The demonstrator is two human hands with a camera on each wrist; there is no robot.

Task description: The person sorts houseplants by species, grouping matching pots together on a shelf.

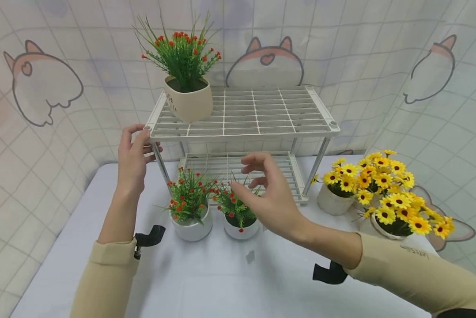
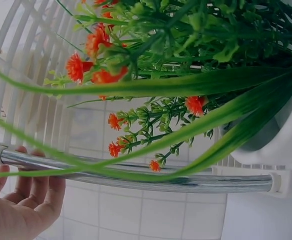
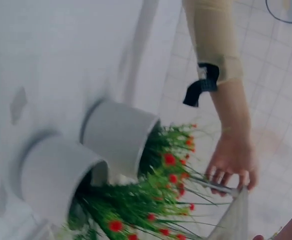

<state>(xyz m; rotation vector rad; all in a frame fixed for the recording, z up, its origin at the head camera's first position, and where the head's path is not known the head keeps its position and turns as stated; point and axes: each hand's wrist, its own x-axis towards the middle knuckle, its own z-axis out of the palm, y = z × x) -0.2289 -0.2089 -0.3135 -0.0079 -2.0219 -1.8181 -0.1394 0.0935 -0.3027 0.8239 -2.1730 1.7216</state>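
At the front left corner of the white two-tier rack point(image 1: 238, 136), my left hand point(image 1: 132, 159) grips the post point(image 1: 161, 163); in the left wrist view its fingers point(image 2: 35, 192) pass behind the metal post point(image 2: 186, 181). My right hand point(image 1: 271, 194) hangs in the air, fingers loosely curved and holding nothing, over the right one of two white pots with red flowers point(image 1: 241, 230). The left one point(image 1: 192, 229) stands beside it, in front of the rack. On the top tier, at the left, sits a cream pot with red flowers point(image 1: 190, 104).
Several pots of yellow flowers point(image 1: 335, 201) stand on the white-covered table point(image 1: 230, 282), right of the rack. Behind is a tile-patterned curtain point(image 1: 115, 53) with animal drawings. The rack's lower tier point(image 1: 297, 176) lies behind my right hand.
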